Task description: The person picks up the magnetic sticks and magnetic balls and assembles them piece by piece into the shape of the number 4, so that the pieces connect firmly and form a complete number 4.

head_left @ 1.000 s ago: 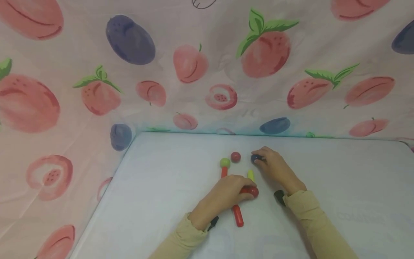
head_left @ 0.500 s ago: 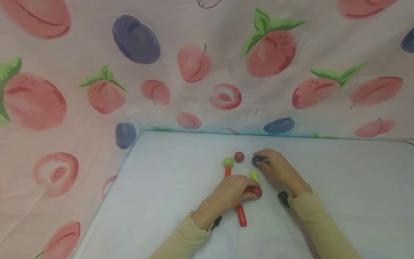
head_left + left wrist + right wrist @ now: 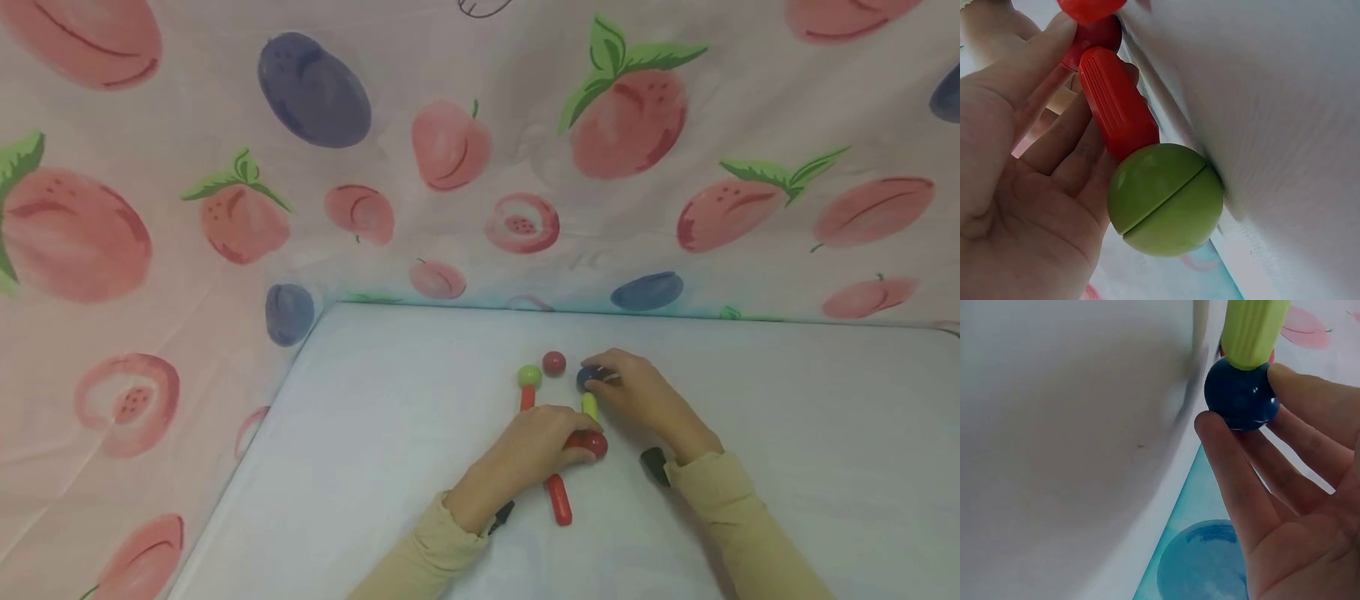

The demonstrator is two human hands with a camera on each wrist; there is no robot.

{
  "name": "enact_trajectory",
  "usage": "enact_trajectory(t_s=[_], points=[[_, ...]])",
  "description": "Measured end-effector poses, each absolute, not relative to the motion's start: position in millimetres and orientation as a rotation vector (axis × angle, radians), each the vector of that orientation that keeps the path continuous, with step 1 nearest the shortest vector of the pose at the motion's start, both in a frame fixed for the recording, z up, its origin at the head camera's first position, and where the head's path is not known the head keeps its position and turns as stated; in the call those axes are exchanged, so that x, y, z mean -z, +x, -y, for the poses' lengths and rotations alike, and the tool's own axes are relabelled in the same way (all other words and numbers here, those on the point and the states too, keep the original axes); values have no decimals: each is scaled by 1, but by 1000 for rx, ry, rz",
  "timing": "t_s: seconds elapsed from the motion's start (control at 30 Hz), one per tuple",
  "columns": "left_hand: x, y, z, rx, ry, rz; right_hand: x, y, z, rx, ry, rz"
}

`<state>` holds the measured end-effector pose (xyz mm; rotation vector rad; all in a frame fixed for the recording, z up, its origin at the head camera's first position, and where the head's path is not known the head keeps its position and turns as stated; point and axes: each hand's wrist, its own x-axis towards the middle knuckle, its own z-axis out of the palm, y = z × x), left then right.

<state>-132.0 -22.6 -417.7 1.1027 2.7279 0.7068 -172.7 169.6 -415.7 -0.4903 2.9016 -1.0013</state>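
Observation:
My right hand [image 3: 641,392] pinches a dark blue ball [image 3: 1241,397] between thumb and fingers. In the right wrist view the ball lies right at the end of a yellow-green ribbed rod [image 3: 1255,331]. My left hand [image 3: 525,443] grips a glossy red ball [image 3: 597,445], with thumb and fingers around it and part of it hidden. Beside the left palm a red ribbed rod [image 3: 1119,106] ends at a green ball [image 3: 1166,200] with a groove across it. Another red rod [image 3: 559,500] sticks out below the left hand toward me.
A loose red ball [image 3: 554,363] lies on the white table [image 3: 405,400] beyond the rods, between the green and blue balls. Fruit-print cloth [image 3: 525,150] hangs behind the table and along its left side. A dark piece [image 3: 655,467] shows at the right wrist.
My right hand has brought the blue ball left and slightly nearer, up to the far end of the yellow-green rod. The left hand keeps its hold; the head view has shifted slightly.

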Motion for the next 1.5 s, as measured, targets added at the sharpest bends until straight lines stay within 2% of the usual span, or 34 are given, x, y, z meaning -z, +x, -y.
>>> enact_trajectory(t_s=[1.03,1.5], points=[[415,-132,23,-699,1098,-2738,412,-162,-167,931,-393,-2919],[416,-133,25,-731,1066,-2704,404,-146,-171,941,-516,-2983]])
